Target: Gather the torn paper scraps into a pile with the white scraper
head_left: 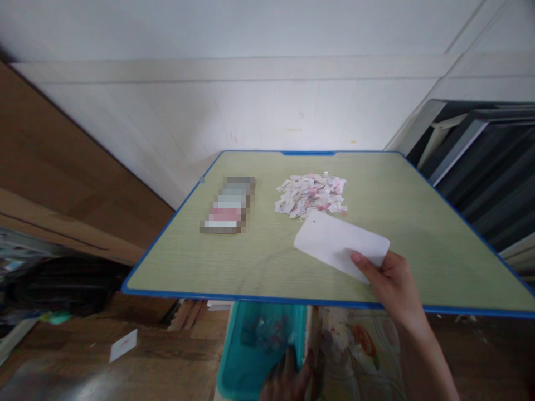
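My right hand point(390, 278) pinches a blank white card point(330, 239) with rounded corners and a small hole near one corner. The card is tilted above the pale green tabletop point(188, 264). Its far corner reaches the near edge of a pile of torn paper scraps point(311, 195), white with pink bits. Below the table's front edge, in shade, my left hand point(288, 376) grips the right rim of a teal plastic bin point(238, 373), fingers inside and thumb outside. More small scraps lie at the bottom of that bin.
A blurred-out, phone-shaped object point(228, 206) lies on the table's left. Dark panels point(489, 161) lean at the right, a brown board point(75, 150) at the left. A black bag point(62, 284) and a white card-like piece point(124, 345) are on the wooden floor.
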{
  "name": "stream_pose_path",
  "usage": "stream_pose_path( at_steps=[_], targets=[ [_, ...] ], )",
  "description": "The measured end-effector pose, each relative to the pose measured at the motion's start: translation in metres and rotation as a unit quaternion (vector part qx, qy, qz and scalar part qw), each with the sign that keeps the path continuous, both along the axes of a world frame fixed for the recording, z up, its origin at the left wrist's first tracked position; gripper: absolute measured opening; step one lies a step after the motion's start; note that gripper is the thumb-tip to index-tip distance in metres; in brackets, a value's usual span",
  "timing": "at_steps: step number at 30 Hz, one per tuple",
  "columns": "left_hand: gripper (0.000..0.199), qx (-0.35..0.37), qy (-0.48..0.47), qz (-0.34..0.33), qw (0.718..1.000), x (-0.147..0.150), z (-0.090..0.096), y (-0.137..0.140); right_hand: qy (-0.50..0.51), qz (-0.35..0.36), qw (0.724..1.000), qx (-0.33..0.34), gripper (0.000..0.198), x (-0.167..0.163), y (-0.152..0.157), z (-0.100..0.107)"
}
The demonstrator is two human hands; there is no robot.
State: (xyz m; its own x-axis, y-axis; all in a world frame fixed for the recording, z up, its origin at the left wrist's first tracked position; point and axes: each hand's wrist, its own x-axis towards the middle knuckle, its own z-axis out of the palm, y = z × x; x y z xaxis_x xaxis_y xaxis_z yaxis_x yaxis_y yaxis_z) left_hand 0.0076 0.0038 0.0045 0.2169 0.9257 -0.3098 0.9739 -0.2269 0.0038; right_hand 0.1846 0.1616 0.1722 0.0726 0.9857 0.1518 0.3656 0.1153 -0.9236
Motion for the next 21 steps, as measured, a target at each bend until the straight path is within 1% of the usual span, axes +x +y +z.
stream_pose_path(
  at_steps=[3, 8, 10, 12, 14, 16, 18, 21],
  targets=[
    [0.063, 0.013, 0.001, -0.01, 1.0, 0.0, 0.004, 0.0, 0.0, 0.031, 0.999, -0.023, 0.02, 0.002, -0.002, 0.003],
    [0.066, 0.04, 0.03, -0.019, 0.999, 0.001, 0.003, -0.002, 0.04, 0.079, 0.994, -0.065, 0.018, 0.005, -0.005, 0.004],
    [0.064, 0.041, 0.028, -0.023, 0.998, 0.001, 0.0, -0.002, 0.053, 0.062, 0.995, -0.055, 0.017, 0.006, -0.005, 0.001],
    [0.06, 0.06, 0.014, -0.02, 0.998, 0.0, -0.004, -0.003, 0.069, 0.009, 0.997, -0.019, 0.018, 0.006, -0.004, -0.005],
    [0.056, 0.103, 0.001, -0.008, 0.995, -0.002, -0.01, -0.005, 0.076, -0.05, 0.996, 0.024, 0.019, 0.006, -0.002, -0.01],
    [0.056, 0.147, -0.008, -0.003, 0.989, -0.004, -0.016, -0.006, 0.06, -0.084, 0.994, 0.046, 0.02, 0.005, 0.0, -0.012],
    [0.062, 0.167, -0.015, -0.018, 0.986, -0.006, -0.022, -0.008, 0.032, -0.091, 0.994, 0.052, 0.021, 0.003, 0.001, -0.011],
    [0.065, 0.187, -0.021, -0.027, 0.982, -0.007, -0.027, -0.009, -0.001, -0.075, 0.996, 0.051, 0.022, -0.001, 0.002, -0.004]
  ],
)
